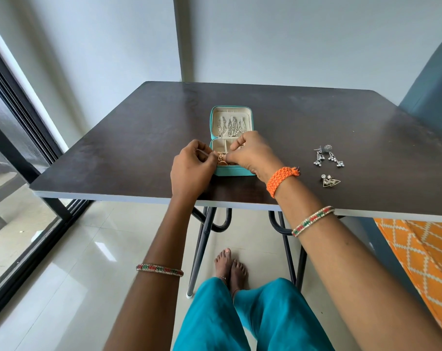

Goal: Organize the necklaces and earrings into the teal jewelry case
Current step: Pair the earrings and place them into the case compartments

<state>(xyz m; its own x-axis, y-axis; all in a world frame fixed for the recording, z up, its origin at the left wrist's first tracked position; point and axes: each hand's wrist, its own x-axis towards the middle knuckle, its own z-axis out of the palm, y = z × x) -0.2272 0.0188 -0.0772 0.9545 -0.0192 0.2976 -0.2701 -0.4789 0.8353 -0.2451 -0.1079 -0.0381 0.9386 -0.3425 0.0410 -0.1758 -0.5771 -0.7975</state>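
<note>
Head view — left hand [192,165] and right hand [250,153], fingers curled, are pinching a gold earring [221,158] over the teal jewelry case [232,140] — forearms reaching across the bench [139,138] edge.

One jewelry case [216,117], teal, lid open, on one dark table [139,138]. Several silver necklaces [231,126] hanging in the lid, perhaps three or four; strands too tangled for an exact count. One gold earring [221,158] between the fingertips over the tray, others there hidden. Two long silver earrings [328,157] on the tabletop, two triangular earrings [330,181] near them. Two hands: left hand [192,168], right hand [252,154]. Two beaded bangles [312,221], one orange thread wristband [281,179].
</note>
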